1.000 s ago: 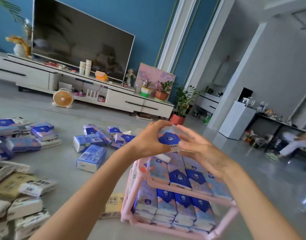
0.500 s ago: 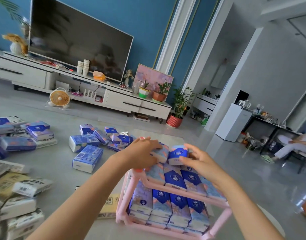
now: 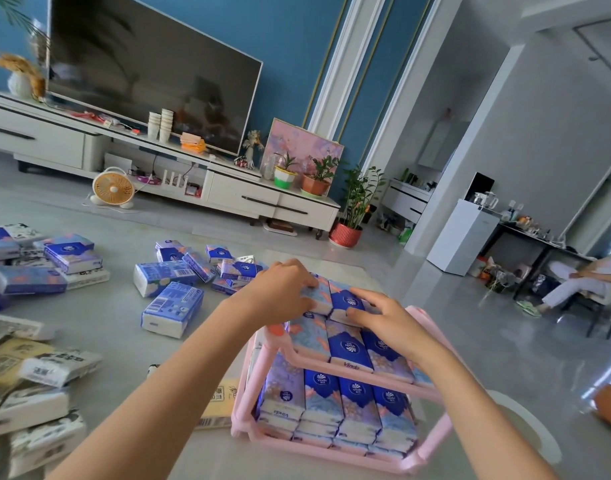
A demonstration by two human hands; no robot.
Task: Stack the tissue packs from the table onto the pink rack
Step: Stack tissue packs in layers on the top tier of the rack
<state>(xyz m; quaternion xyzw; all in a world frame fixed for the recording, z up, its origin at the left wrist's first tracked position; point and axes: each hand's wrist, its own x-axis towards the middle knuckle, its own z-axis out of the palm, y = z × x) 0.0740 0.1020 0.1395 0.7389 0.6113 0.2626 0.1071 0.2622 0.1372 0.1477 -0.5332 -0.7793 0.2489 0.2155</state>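
My left hand (image 3: 280,292) and right hand (image 3: 383,323) meet over the top of the pink rack (image 3: 432,445), which stands just in front of me on a grey surface. My left fingers curl over a pale pack (image 3: 319,299). My right fingers are bent round a dark blue pack (image 3: 345,301), with the thumb at its near end. The two packs lie side by side, touching, on top of the upper row of packs (image 3: 345,348). Below that, the lower shelf (image 3: 352,407) is filled with more packs standing close together. My hands hide the far ends of the top packs, and my forearms cross in front of the rack's near corners.

To the left, well apart from the rack, loose blue packs (image 3: 172,308) lie scattered, with a further heap (image 3: 68,258) beyond them. At my lower left sits a pile of white and beige packs (image 3: 55,365). A flat yellow pack (image 3: 221,403) lies just beside the rack's left foot, partly behind my left arm.

Further off stand a small orange fan (image 3: 113,188), a long white cabinet (image 3: 241,195) with a large dark television (image 3: 151,71) above it, and a potted plant (image 3: 352,216). A person (image 3: 581,282) sits at the far right.
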